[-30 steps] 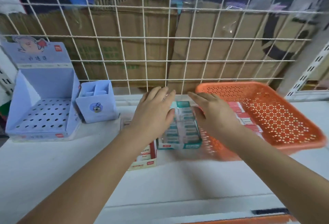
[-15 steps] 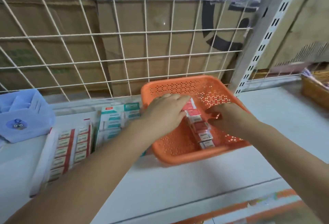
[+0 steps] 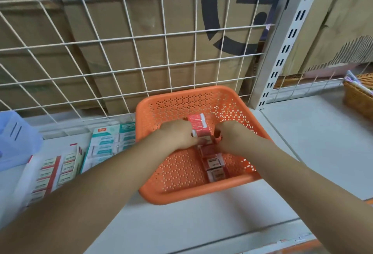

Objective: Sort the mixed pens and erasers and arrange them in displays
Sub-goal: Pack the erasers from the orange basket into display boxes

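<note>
The orange basket point(image 3: 181, 194) sits on the white shelf point(image 3: 201, 225), against the wire grid point(image 3: 121, 51) at the shelf's back edge and just left of the slotted upright post point(image 3: 282, 55); a row of red erasers point(image 3: 198, 125) runs down the basket's middle from back to front. Both hands are inside the basket at the back half of that row; the left hand point(image 3: 177, 137) has its fingers curled against the left side of the erasers, and the right hand point(image 3: 232, 139) curls in on them from the right, so the two hands grip a small stack of the erasers between them; the nearer erasers of the row lie flat on the basket floor, apart from the hands. Left of the basket, touching or nearly touching its side, lies the teal eraser box point(image 3: 109, 142); further left is the red-and-white eraser box point(image 3: 56, 169), partly hidden by the left forearm; the blue holder point(image 3: 16, 142) stands at the left edge of the shelf. A wicker basket point(image 3: 357, 102) sits on the neighbouring shelf at the far right; brown cardboard point(image 3: 141, 21) stands behind the grid.
</note>
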